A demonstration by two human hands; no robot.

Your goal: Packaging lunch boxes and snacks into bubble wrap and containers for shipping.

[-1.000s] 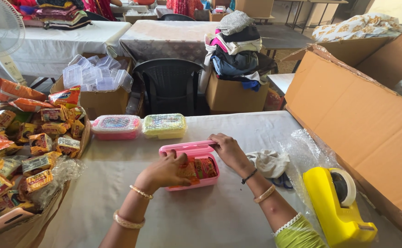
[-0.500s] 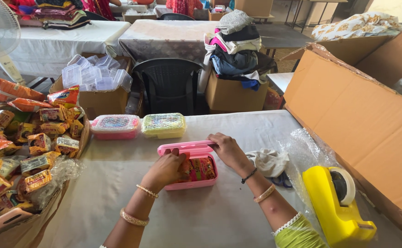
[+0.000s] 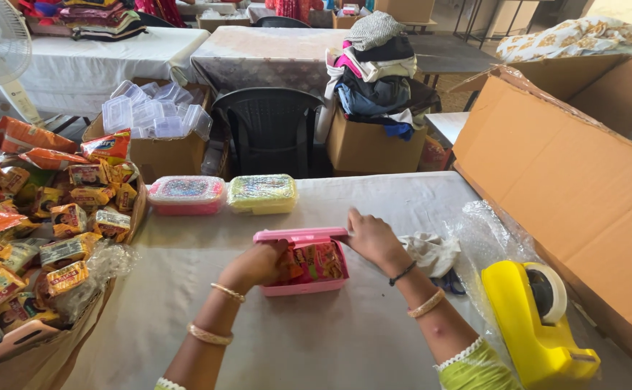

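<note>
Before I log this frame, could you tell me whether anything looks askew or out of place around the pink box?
Only slightly. The snack packets stand above the rim of the pink box, so its lid stays raised under the right hand. The left hand presses on the packets. Nothing is spilled or damaged.

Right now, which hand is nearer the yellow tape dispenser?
Right. The right hand holds the pink box's lid at its right end, on the side of the yellow tape dispenser. The left hand is at the box's left side, farther away.
</note>
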